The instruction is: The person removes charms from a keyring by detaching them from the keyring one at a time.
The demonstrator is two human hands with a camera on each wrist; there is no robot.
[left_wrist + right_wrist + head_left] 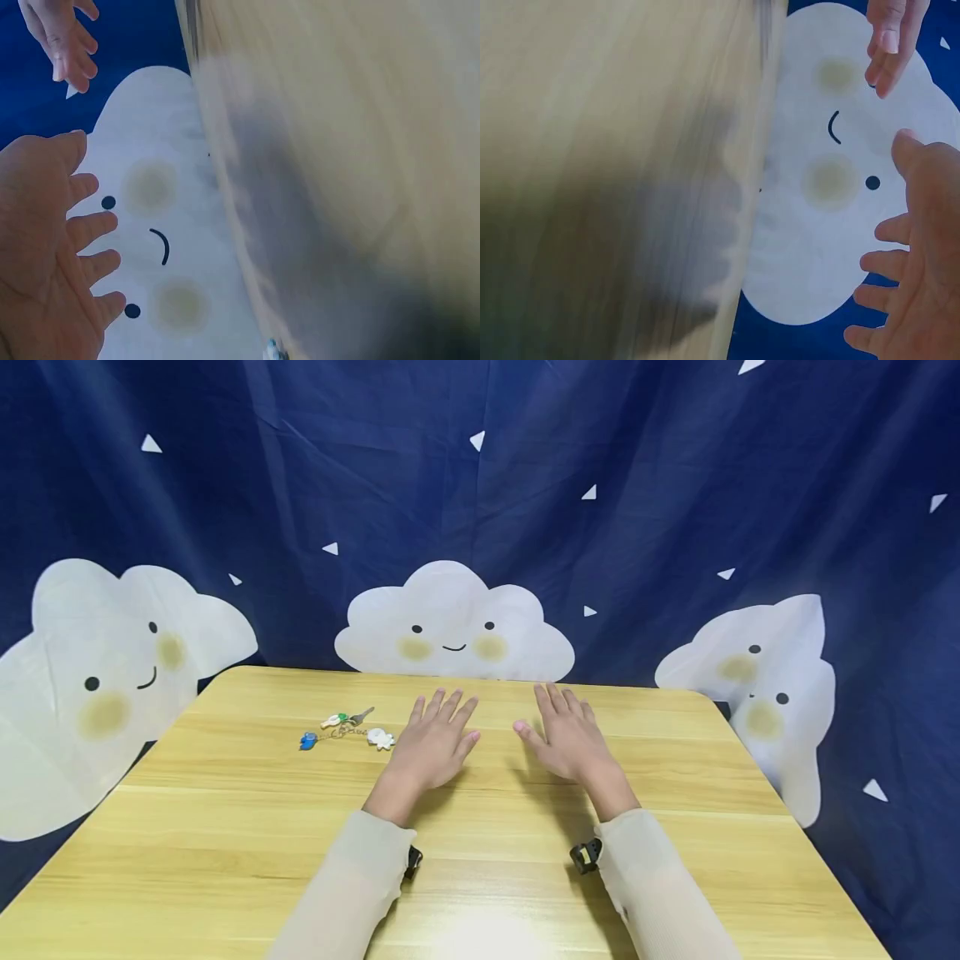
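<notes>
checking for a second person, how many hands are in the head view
2: the left hand, just right of the keychain, and the right hand, farther right.

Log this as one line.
left grip: empty, above table | right grip: empty, above table | keychain: on table, left of left grip
</notes>
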